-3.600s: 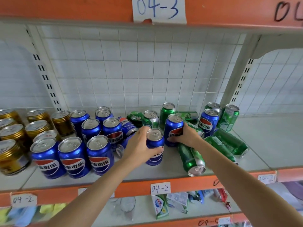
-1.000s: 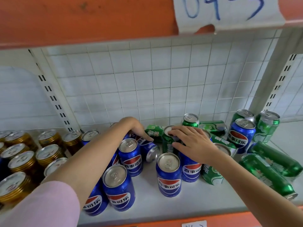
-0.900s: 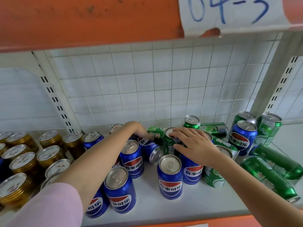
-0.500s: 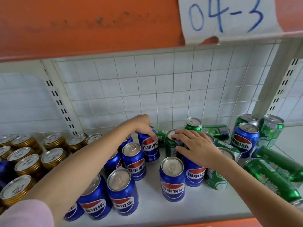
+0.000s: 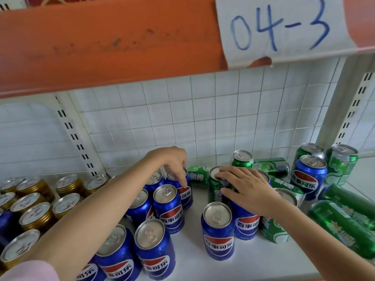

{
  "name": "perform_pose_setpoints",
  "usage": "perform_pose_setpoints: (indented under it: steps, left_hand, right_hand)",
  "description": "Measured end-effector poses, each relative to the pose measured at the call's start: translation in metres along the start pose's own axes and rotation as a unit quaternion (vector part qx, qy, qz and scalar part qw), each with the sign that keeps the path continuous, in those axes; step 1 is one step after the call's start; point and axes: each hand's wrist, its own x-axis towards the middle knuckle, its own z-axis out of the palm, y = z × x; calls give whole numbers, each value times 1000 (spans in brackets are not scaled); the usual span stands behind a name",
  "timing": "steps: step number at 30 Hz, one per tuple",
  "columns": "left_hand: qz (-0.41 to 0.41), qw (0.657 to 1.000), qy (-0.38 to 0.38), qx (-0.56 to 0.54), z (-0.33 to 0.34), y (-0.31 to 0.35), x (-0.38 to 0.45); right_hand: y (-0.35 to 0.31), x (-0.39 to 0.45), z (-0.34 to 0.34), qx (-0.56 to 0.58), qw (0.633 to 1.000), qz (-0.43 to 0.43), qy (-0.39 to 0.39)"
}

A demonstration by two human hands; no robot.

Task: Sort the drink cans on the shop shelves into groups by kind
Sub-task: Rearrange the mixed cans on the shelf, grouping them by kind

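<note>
From the head camera, the left hand point(image 5: 172, 161) reaches to the back of the shelf point(image 5: 188, 246) and its grip clasps the top of an upright blue can point(image 5: 185, 194) from above. Below that grip more blue cans point(image 5: 158, 248) stand grouped, with gold cans point(image 5: 36, 216) further left. The right hand point(image 5: 249, 189) lies with fingers straight, released, over a green can point(image 5: 216, 189) and another blue one point(image 5: 246, 224). Right of it, green cans point(image 5: 343, 226) lie toppled.

L hand point(image 5: 172, 162) reaches toward 12 o'clock, fingers curled down, gripping. R hand point(image 5: 246, 186) lies flat, fingers spread toward 10 o'clock.
</note>
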Motion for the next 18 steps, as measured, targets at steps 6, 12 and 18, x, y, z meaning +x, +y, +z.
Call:
perform_pose_setpoints:
  steps: [6,12,18]
  left_hand:
    - [-19,1000,-11,-19,0,7,25]
    - [-20,997,-16,-70,20,12,50]
    - [-20,986,-83,-147,18,8,53]
  right_hand:
    - [1,1,1,10,1000,-1,5]
    - [2,1,1,16,1000,-3,7]
    - [2,2,1,9,1000,-4,9]
